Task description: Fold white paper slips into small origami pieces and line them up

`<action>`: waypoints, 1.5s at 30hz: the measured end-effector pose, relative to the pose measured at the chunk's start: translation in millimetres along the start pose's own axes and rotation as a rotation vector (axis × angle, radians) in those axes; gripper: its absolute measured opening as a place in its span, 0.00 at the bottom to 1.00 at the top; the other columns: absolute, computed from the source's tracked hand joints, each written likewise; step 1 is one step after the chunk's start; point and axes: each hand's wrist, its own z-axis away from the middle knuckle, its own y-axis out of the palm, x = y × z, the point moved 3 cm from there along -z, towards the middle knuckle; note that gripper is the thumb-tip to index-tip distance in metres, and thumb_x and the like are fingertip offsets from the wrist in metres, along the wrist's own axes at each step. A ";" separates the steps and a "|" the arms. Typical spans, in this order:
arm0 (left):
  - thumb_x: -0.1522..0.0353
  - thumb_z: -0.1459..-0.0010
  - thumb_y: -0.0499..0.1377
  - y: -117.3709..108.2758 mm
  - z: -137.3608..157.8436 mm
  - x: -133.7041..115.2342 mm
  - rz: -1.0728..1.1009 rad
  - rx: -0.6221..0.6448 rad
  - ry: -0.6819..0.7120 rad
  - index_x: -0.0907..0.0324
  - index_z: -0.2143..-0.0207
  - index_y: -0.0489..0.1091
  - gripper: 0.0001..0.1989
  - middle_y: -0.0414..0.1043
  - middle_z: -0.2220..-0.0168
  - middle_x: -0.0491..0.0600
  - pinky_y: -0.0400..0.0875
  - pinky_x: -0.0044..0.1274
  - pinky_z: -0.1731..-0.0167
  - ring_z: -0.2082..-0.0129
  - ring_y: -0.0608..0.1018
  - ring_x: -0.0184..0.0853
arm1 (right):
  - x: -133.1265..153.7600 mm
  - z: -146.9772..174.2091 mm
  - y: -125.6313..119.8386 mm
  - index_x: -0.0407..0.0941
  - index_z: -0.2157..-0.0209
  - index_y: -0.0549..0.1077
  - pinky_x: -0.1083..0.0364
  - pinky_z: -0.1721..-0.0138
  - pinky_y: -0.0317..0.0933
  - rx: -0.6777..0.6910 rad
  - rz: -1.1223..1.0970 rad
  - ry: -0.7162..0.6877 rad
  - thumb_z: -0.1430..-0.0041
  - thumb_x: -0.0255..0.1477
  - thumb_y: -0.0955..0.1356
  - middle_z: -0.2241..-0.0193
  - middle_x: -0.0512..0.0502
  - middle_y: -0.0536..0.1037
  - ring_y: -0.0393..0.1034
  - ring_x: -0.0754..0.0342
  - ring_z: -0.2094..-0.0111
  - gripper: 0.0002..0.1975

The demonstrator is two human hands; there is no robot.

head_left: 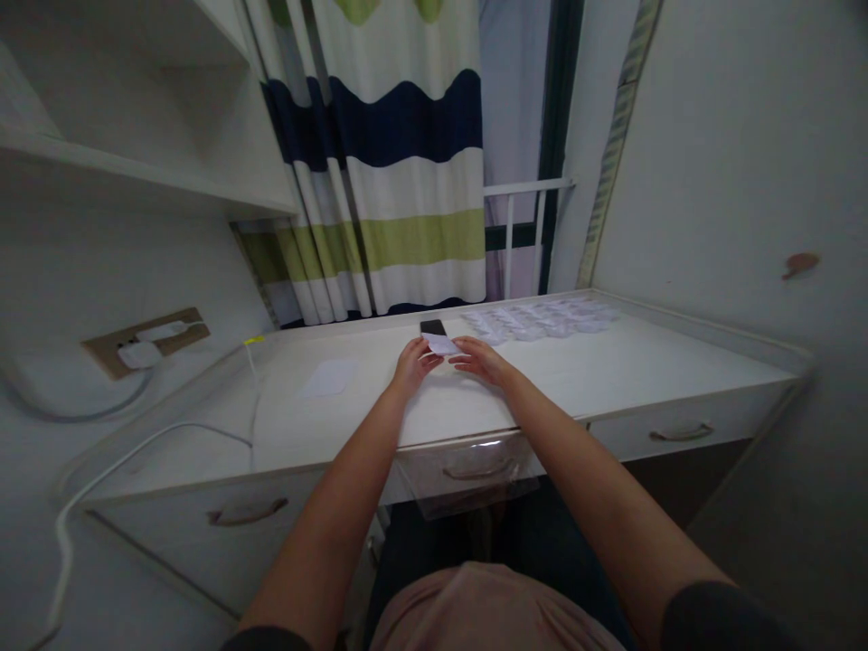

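Observation:
A small white piece of paper [440,344] is held up between my two hands, over the middle of the white desk [542,380]. My left hand [412,364] grips its left end, thumb on top. At the right end, my right hand [483,359] pinches it with thumb and fingers. Just behind the paper lies a dark phone-like rectangle [432,326], partly covered by it. Rows of small folded white paper pieces [542,318] rest at the back right of the desk. Flat on the left side is a white sheet [329,378].
A white cable [155,438] runs across the desk's left edge from the wall socket [146,344]. Shelving [136,172] overhangs at the upper left. A striped curtain [413,181] hangs behind the desk. Clear plastic [467,475] hangs over the middle drawer's front.

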 end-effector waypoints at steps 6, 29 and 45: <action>0.68 0.55 0.61 -4.1 -0.5 -0.2 0.002 -0.044 -0.016 0.59 0.70 0.63 0.10 0.72 0.70 0.47 0.68 0.28 0.60 0.67 0.76 0.32 | 0.2 -3.6 -10.3 0.45 0.74 0.72 0.53 0.61 0.64 -0.122 -0.041 -0.131 0.65 0.30 0.75 0.74 0.50 0.75 0.70 0.57 0.71 0.13; 0.73 0.51 0.58 6.7 -14.6 4.0 -0.273 -0.210 -0.053 0.64 0.75 0.66 0.02 0.71 0.78 0.48 0.70 0.25 0.63 0.76 0.75 0.28 | 17.1 -5.3 -23.8 0.40 0.79 0.68 0.61 0.72 0.64 -0.510 0.030 0.058 0.49 0.18 0.65 0.84 0.50 0.72 0.69 0.61 0.80 0.07; 0.73 0.53 0.58 179.0 -129.3 69.5 -0.577 0.164 0.017 0.63 0.73 0.66 0.03 0.71 0.75 0.46 0.68 0.19 0.74 0.77 0.74 0.26 | 112.9 26.0 -210.1 0.40 0.75 0.67 0.59 0.70 0.66 -0.765 0.164 -0.033 0.49 0.18 0.65 0.80 0.50 0.72 0.71 0.60 0.77 0.04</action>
